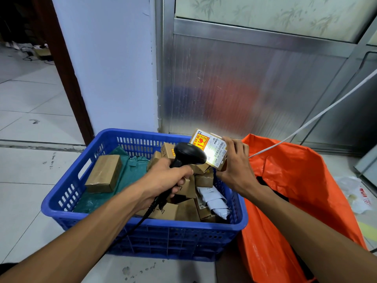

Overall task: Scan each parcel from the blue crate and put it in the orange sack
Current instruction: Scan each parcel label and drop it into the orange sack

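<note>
That small cardboard parcel [211, 150] looks light and stiff, held up over the far right corner of the blue crate [142, 231], label lit by the scanner [186, 156]. The right hand [236, 166] has its grip wrapped around the box's right edge and bottom, which seems the sensible spot since it leaves the barcode clear. The left hand [167, 178] grips the scanner handle. Taped faces might be a bit slick. The orange sack [295, 180] sits just beside the crate on the right, mouth open

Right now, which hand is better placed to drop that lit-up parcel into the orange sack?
The right hand: it already holds the parcel beside the orange sack. The left hand grips the scanner over the blue crate.
</note>
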`<state>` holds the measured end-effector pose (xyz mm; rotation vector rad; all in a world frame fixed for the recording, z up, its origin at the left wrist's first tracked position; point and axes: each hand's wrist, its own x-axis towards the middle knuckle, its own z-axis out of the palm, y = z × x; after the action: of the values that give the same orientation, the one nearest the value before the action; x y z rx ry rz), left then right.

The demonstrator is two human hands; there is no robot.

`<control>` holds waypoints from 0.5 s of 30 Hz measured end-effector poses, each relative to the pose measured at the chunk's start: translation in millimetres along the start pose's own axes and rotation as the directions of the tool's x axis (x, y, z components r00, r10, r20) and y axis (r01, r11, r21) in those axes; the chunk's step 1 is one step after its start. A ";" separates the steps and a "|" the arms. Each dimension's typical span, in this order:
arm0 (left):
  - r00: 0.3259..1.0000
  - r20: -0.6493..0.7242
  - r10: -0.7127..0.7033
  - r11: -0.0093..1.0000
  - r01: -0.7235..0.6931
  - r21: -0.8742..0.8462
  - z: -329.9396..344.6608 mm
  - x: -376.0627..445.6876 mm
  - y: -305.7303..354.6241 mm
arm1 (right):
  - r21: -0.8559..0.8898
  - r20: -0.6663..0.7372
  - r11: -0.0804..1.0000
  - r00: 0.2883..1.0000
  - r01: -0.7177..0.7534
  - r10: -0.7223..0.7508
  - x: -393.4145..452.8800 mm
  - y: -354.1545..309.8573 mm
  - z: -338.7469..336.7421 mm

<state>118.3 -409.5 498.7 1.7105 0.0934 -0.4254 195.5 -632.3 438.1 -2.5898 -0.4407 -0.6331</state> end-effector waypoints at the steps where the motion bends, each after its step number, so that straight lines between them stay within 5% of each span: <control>1: 1.000 0.009 -0.001 1.000 0.001 -0.004 -0.2 -0.3 0.3 | -0.002 0.001 1.000 1.000 0.001 -0.001 0.0 0.1 0.0; 15: 1.000 -0.017 -0.004 1.000 0.004 -0.005 -2.6 -1.2 1.6 | -0.010 0.010 1.000 1.000 -0.007 0.007 0.3 0.8 0.4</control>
<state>118.3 -407.1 501.0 1.7092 0.1107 -0.4132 196.2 -632.7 437.7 -2.6040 -0.4329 -0.6217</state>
